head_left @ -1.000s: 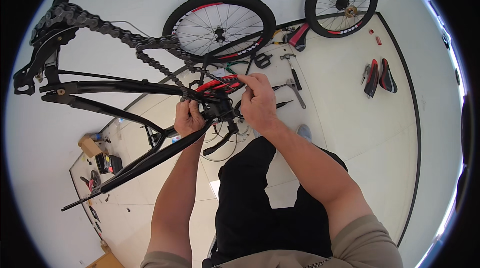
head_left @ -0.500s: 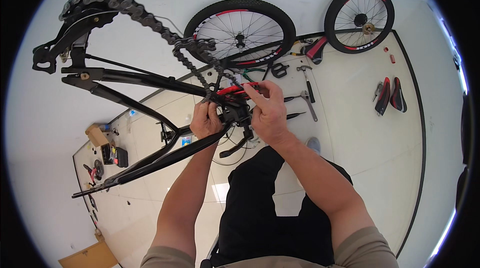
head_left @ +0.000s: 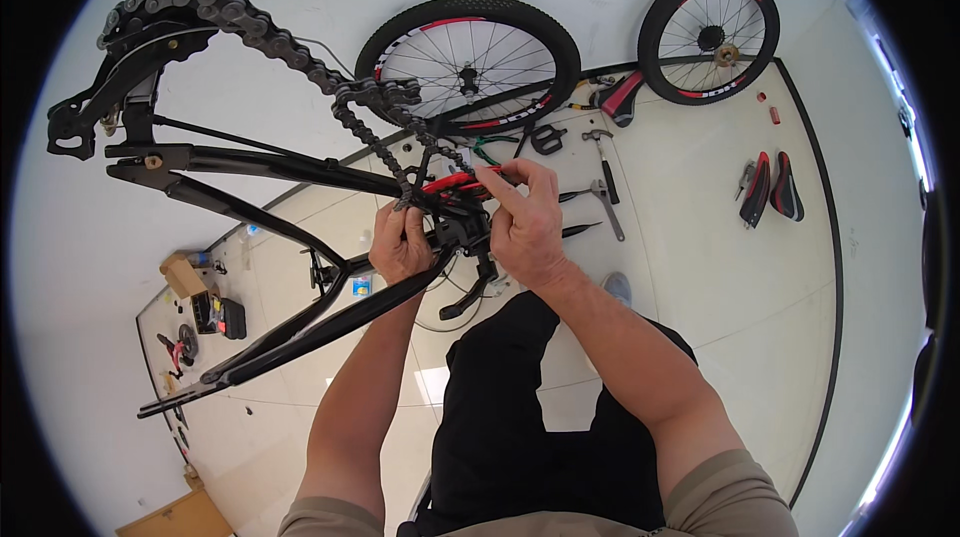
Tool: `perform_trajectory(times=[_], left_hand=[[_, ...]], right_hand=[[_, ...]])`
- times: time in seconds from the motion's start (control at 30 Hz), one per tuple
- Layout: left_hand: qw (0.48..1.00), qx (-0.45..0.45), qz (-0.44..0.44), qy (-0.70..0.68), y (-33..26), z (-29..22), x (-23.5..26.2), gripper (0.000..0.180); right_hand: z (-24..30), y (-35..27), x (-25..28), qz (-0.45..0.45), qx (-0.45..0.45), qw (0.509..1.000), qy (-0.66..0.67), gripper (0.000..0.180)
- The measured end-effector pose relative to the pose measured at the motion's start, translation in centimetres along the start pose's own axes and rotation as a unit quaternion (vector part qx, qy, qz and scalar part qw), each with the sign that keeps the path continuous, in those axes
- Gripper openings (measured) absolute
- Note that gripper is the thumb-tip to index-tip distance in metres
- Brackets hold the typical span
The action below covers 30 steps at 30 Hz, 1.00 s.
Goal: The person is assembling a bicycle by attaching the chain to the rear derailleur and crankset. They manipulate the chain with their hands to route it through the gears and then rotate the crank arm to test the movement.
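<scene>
A black bicycle frame (head_left: pixel 260 165) slants across the left side, with a bicycle chain (head_left: pixel 300 62) looping from its upper left end down to a red chainring (head_left: pixel 450 182). My left hand (head_left: pixel 402 245) pinches the lower end of one chain run beside the chainring, thumb and forefinger together. On the chainring's other side, my right hand (head_left: pixel 530 227) has its fingers curled at the red rim. Its forefinger points to where the second chain run meets the ring. The fingertips are partly hidden. Below both hands hangs a black crank arm (head_left: pixel 470 297).
Two wheels, one large (head_left: pixel 468 65) and one smaller-looking (head_left: pixel 709 36), lean against the wall. A hammer (head_left: pixel 606 167), an adjustable wrench (head_left: pixel 607 209), a pedal (head_left: pixel 548 140) and saddles (head_left: pixel 787 187) lie on the floor. An opened cardboard box (head_left: pixel 183 276) stands at left.
The whole scene has shifted slightly left in the picture. Both hands stay at the chain and chainring, with little visible change in their grip.
</scene>
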State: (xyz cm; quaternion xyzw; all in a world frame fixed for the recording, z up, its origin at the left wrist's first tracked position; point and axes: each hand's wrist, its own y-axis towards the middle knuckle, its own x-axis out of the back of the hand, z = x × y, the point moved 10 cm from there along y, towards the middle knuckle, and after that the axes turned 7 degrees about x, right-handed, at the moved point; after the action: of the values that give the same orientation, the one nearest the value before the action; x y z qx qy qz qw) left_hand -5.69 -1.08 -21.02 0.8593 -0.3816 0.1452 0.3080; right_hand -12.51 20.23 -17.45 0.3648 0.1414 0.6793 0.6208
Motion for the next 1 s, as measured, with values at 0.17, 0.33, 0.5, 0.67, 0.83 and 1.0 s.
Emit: perform_trajectory(times=[0.17,0.33,0.5,0.67,0.83,1.0], left_hand=[[1.000,-0.012,0.016,0.017,-0.2,-0.9,0.1,0.014],[0.987,-0.077,0.066,0.121,-0.6,-2.7,-1.0,0.023],[0.979,-0.062,0.075,0.179,-0.6,-2.2,-1.2,0.030],[0.980,-0.063,0.065,0.179,-0.6,-1.9,-0.9,0.036],[0.979,-0.054,0.064,0.184,-0.6,-2.0,-0.8,0.036],[0.985,-0.062,0.042,0.157,-0.3,-2.9,-0.5,0.038]], right_hand=[[0.9,0.2,0.2,-0.003,0.030,0.999,-0.012,0.057],[1.4,0.0,0.4,-0.020,0.041,0.999,-0.006,0.059],[1.2,-0.2,0.0,-0.021,0.034,0.999,-0.001,0.060],[2.0,0.0,-0.7,0.033,0.051,0.997,-0.039,0.059],[2.6,0.1,-0.5,0.047,0.051,0.996,-0.050,0.058],[2.4,-0.8,1.2,0.021,0.041,0.998,-0.034,0.053]])
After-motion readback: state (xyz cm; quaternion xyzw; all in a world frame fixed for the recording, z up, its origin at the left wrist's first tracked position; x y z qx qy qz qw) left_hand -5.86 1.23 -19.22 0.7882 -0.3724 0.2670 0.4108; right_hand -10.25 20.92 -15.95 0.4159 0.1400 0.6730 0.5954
